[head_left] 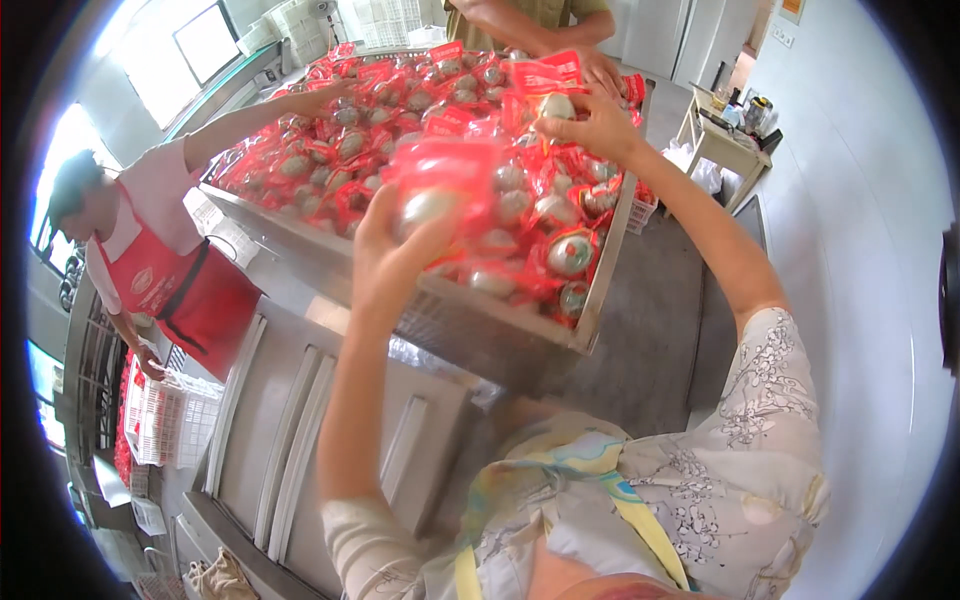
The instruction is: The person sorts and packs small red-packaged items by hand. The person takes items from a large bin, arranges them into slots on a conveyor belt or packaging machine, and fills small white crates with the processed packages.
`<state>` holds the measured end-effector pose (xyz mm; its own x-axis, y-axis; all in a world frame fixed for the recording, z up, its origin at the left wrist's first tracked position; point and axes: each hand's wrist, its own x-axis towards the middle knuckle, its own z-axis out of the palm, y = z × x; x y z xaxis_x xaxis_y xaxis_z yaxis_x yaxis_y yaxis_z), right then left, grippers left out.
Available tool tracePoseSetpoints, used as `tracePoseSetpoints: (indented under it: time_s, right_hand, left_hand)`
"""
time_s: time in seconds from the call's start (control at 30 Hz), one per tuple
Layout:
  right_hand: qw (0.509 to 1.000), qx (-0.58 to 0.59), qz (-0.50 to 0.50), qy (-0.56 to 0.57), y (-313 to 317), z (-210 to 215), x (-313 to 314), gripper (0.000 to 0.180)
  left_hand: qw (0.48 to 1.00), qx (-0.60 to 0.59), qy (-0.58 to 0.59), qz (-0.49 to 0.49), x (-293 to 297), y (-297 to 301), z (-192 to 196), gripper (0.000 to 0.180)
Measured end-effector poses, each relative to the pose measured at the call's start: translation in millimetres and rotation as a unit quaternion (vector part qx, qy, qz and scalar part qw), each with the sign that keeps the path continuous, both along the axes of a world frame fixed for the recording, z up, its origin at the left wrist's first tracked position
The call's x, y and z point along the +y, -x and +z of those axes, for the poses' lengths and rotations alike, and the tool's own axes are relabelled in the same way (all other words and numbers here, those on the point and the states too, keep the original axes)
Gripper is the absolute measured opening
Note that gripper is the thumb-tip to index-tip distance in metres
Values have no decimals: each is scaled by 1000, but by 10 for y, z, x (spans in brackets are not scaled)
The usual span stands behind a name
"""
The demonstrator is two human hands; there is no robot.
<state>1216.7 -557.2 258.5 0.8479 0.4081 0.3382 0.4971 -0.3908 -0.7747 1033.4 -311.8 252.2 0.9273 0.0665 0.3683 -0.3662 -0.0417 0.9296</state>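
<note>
My left hand is closed around a packaged egg, a pale grey-green egg in a red and clear plastic packet, smeared by motion. Farther back and to the right, my right hand grips another packaged egg by its lower part, its red top standing up. Both hands are raised over a large metal-sided bin heaped with the same kind of packets. One egg in clear wrap lies near the bin's front right corner.
At the left a co-worker in a red apron reaches into the bin and touches a white basket. Another person's arms rest at the far edge. A small table with items stands far right. A grey metal cabinet lies at front left.
</note>
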Motion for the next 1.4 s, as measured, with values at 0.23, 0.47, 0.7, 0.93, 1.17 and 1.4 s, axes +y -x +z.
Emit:
tracePoseSetpoints:
  time_s: [0.23, 0.47, 0.7, 0.93, 1.17, 1.4]
  right_hand:
    - [947, -137, -138, 254, -1445, -524, -201, 72]
    - [931, -62, -65, 353, -1722, -639, -205, 83]
    - [911, -360, -54, 194, -1149, -228, 222, 54]
    - [897, -261, 187, 305, -426, -464, 855, 54]
    - [878, -303, 204, 308, -474, -517, 945, 53]
    - [909, -207, -9, 361, -584, -798, 1198, 59]
  left_hand:
    - [866, 60, -476, 143, -490, -1315, -71, 72]
    - [796, 50, -598, 76, -452, -1555, -337, 105]
    - [861, 87, -466, 182, -254, -1781, -405, 105]
    - [947, -77, -188, 248, 332, -1195, -173, 67]
    - [940, -75, -121, 311, 953, 100, -572, 50]
    - [955, -18, 17, 296, 1140, 1352, -1430, 51]
